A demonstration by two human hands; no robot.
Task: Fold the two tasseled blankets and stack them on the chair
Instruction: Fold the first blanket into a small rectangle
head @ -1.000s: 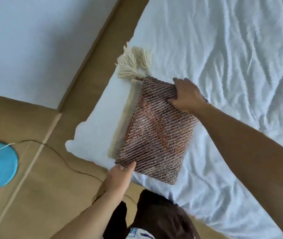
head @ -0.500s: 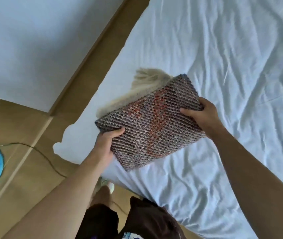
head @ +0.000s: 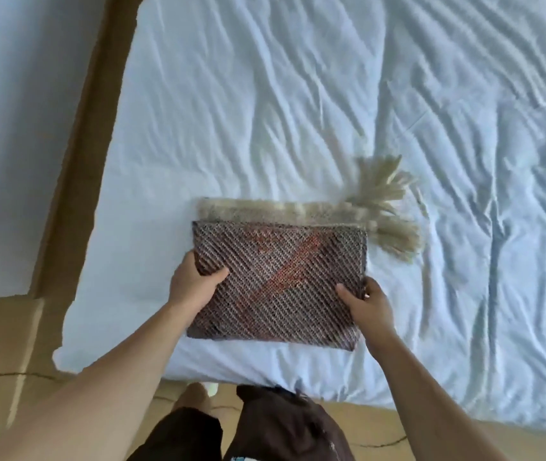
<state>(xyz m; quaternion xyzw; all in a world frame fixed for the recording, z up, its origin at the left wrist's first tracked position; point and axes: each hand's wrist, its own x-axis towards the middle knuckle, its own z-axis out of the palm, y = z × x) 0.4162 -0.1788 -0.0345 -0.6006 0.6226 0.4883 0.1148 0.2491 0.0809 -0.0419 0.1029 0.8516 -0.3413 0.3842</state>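
A folded tasseled blanket (head: 278, 281), brown weave with a reddish diagonal streak, is held over the near corner of the bed. Its cream fringe edge (head: 265, 211) runs along the far side, and blurred cream tassels (head: 387, 207) fly out at the far right corner. My left hand (head: 191, 281) grips the blanket's left edge, thumb on top. My right hand (head: 368, 304) grips the right edge near the front corner, thumb on top. No second blanket and no chair are in view.
The bed (head: 298, 94) with a wrinkled white sheet fills most of the view. A wooden floor (head: 2, 337) lies to the left and front, with a thin cable (head: 9, 375) across it. A white wall (head: 15, 128) stands at left. My dark shorts (head: 281, 424) show below.
Both hands have taken the folded blanket off the bed corner and turned it, so the fringe now faces away and the tassels swing to the right. The view has shifted toward the bed.
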